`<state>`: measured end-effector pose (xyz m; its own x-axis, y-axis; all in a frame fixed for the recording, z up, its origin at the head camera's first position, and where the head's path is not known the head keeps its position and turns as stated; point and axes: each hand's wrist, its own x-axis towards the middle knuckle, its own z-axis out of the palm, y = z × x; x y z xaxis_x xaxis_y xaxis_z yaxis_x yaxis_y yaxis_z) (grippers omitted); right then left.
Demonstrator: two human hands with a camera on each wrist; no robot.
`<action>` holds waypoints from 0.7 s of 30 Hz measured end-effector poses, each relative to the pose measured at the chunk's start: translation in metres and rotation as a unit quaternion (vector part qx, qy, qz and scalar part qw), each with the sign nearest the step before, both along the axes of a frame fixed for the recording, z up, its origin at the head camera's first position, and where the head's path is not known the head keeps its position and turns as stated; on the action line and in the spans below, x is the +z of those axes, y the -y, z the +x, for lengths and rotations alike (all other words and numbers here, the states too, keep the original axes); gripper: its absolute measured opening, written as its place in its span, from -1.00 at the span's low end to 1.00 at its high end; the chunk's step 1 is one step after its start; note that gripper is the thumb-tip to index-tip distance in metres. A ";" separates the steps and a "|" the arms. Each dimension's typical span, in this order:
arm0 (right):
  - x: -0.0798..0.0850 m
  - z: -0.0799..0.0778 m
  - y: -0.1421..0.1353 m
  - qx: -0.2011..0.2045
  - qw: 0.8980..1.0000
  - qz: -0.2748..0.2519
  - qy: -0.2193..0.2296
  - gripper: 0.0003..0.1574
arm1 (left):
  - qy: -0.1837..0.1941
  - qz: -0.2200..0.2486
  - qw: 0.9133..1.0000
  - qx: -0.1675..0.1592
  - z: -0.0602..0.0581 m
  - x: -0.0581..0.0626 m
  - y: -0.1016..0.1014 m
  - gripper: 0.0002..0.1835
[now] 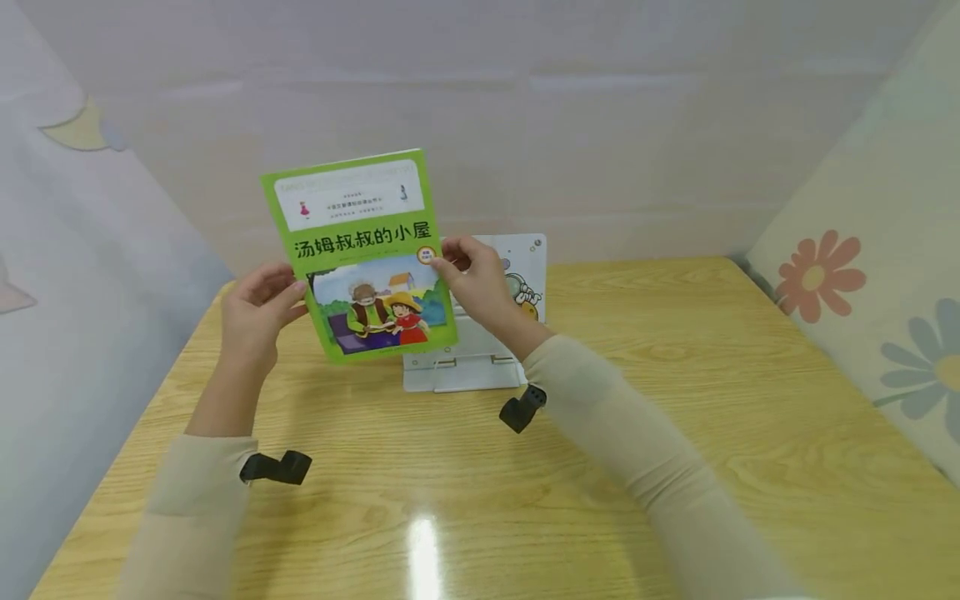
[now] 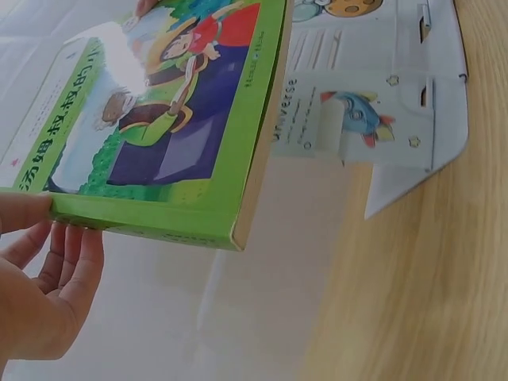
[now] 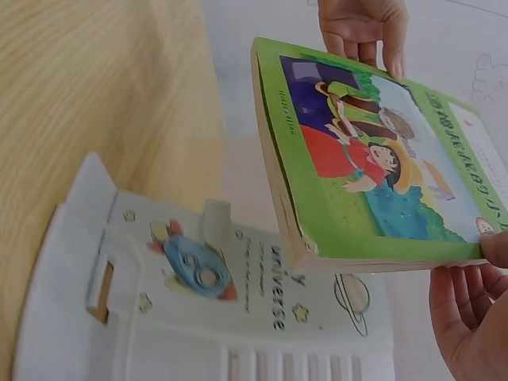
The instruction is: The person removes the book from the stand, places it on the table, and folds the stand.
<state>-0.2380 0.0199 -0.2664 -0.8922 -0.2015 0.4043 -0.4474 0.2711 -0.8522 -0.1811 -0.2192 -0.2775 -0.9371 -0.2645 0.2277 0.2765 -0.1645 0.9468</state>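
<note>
A green picture book, closed, is held up above the table with its front cover towards the head camera. My left hand grips its left edge, thumb on the cover and fingers behind. On the opposite edge my right hand pinches the book between thumb and fingers. Behind it stands a white book stand with cartoon prints, partly hidden by the book and right hand. The right wrist view shows the stand's rocket print and the book's page edges below the cover.
The wooden table reaches back to a pale cloth wall. Side panels carry printed flowers on the right and a pale print on the left. A black wrist camera sits on each sleeve.
</note>
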 end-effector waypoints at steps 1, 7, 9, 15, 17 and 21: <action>-0.001 0.001 0.002 0.002 1.000 -0.008 0.008 -0.78 | 0.004 0.004 1.000 -0.002 0.001 -0.001 0.002 -0.82; -0.010 0.006 0.016 0.009 0.995 -0.049 0.091 -0.72 | 0.029 0.013 0.999 -0.007 0.005 -0.011 0.016 -0.83; -0.013 0.008 0.021 0.007 0.992 -0.062 0.109 -0.72 | 0.039 0.017 0.999 -0.008 0.006 -0.014 0.021 -0.83; -0.025 0.010 0.037 0.000 0.983 -0.093 0.160 -0.75 | 0.072 0.042 0.996 -0.033 0.010 -0.021 0.038 -0.83; -0.028 0.012 0.042 0.002 0.979 -0.100 0.178 -0.74 | 0.079 0.057 0.994 -0.043 0.012 -0.024 0.043 -0.84; -0.035 0.015 0.053 0.006 0.971 -0.106 0.212 -0.72 | 0.095 0.070 0.991 -0.058 0.017 -0.031 0.054 -0.85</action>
